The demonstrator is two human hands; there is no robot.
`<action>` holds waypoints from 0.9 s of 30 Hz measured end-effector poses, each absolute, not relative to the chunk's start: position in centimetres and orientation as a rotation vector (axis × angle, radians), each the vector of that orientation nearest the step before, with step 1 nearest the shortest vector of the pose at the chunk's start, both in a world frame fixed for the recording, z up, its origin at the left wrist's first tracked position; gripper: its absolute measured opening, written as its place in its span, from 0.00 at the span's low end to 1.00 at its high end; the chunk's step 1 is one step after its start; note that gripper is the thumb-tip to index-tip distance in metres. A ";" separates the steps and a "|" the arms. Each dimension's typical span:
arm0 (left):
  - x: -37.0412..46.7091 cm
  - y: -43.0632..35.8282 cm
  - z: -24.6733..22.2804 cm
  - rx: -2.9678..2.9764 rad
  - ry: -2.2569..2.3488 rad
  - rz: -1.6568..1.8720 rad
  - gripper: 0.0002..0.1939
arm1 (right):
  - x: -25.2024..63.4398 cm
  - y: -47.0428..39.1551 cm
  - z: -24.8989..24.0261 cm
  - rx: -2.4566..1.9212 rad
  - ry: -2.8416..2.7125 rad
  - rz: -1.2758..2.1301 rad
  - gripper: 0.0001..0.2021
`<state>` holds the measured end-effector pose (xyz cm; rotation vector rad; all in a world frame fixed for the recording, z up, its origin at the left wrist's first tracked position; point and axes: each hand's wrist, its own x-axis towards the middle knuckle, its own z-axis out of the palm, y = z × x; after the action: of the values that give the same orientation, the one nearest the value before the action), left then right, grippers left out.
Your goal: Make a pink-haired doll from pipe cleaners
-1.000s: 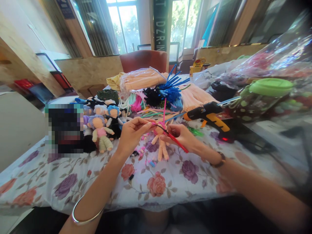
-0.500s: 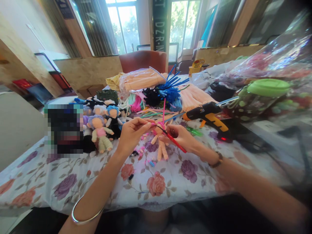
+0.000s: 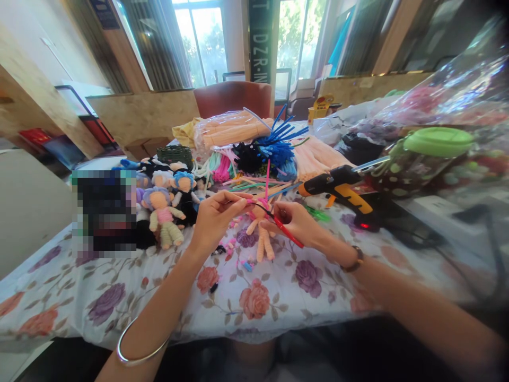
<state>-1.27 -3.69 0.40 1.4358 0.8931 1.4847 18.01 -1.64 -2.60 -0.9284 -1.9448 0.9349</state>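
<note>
A small peach doll (image 3: 265,241) with pink hair, made of fuzzy pipe cleaner, is between my hands above the flowered tablecloth. A pink pipe cleaner (image 3: 268,178) sticks up by its head. My left hand (image 3: 218,212) pinches at the left side of the pink hair (image 3: 260,202), its fingertips partly hiding what they hold. My right hand (image 3: 292,223) grips a red-handled tool (image 3: 288,233) whose thin, dark, curved end crosses the doll's head and reaches my left fingertips. Whether this tool is scissors or tweezers I cannot make out. The doll's right side is partly behind my right fingers.
Finished dolls (image 3: 165,215) crowd the left beside a blurred-out block. Bundles of blue pipe cleaners (image 3: 280,143) and peach ones (image 3: 234,130) lie behind. A glue gun (image 3: 344,193) with a red light rests at right, near a green-lidded jar (image 3: 437,143). Scraps (image 3: 228,246) lie nearby.
Almost nothing differs. The red-handled tool and my right hand have shifted very slightly; my left hand keeps its pinch by the doll's hair.
</note>
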 end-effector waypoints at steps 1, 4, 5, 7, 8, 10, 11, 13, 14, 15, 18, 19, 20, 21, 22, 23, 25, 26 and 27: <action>-1.3 -3.7 0.4 1.430 0.890 1.489 0.04 | 18.0 -1.6 -2.7 -0.926 -1.948 0.929 0.22; -1.3 -3.6 0.4 1.408 0.870 1.509 0.04 | 18.0 -1.4 -3.0 -0.893 -1.945 0.956 0.21; -1.3 -3.6 0.4 1.400 0.861 1.514 0.04 | 18.0 -1.4 -3.1 -0.878 -1.938 0.979 0.20; -1.4 -3.6 0.4 1.387 0.852 1.519 0.04 | 17.9 -1.4 -3.2 -0.854 -1.926 1.026 0.19; -1.4 -3.6 0.4 1.381 0.853 1.521 0.03 | 17.9 -1.4 -3.2 -0.848 -1.920 1.039 0.19; -1.4 -3.6 0.4 1.374 0.860 1.522 0.03 | 17.9 -1.4 -3.3 -0.852 -1.916 1.044 0.20; -1.4 -3.6 0.4 1.373 0.864 1.520 0.04 | 17.9 -1.4 -3.3 -0.860 -1.918 1.038 0.20; -1.4 -3.6 0.4 1.379 0.869 1.513 0.04 | 17.9 -1.4 -3.4 -0.872 -1.925 1.031 0.19; -1.3 -3.6 0.4 1.384 0.872 1.508 0.04 | 17.9 -1.4 -3.4 -0.872 -1.925 1.032 0.19; -1.3 -3.6 0.4 1.388 0.876 1.504 0.04 | 17.9 -1.4 -3.4 -0.868 -1.924 1.038 0.19; -1.3 -3.6 0.4 1.389 0.888 1.499 0.04 | 17.8 -1.5 -3.3 -0.849 -1.919 1.057 0.19; -1.3 -3.7 0.4 1.388 0.891 1.496 0.04 | 17.8 -1.5 -3.2 -0.851 -1.918 1.057 0.20; -1.3 -3.7 0.5 1.388 0.894 1.493 0.04 | 17.8 -1.5 -3.1 -0.859 -1.919 1.052 0.20; -1.3 -3.7 0.5 1.388 0.896 1.492 0.04 | 17.8 -1.6 -3.0 -0.869 -1.921 1.046 0.21; -1.3 -3.7 0.5 1.389 0.896 1.491 0.05 | 17.9 -1.6 -3.0 -0.877 -1.920 1.041 0.21; -1.3 -3.7 0.5 1.389 0.896 1.491 0.05 | 17.9 -1.6 -3.0 -0.882 -1.921 1.041 0.21; -1.3 -3.7 0.5 1.391 0.895 1.490 0.04 | 17.9 -1.6 -3.0 -0.879 -1.927 1.041 0.20; -1.3 -3.7 0.5 1.394 0.895 1.487 0.04 | 17.9 -1.6 -3.1 -0.875 -1.933 1.039 0.20; -1.3 -3.7 0.5 1.398 0.896 1.485 0.04 | 17.9 -1.6 -3.1 -0.875 -1.938 1.031 0.20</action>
<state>-1.30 -3.68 0.46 1.3979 0.8958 1.4851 17.92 -1.62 -3.10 -0.8753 -1.9382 1.0306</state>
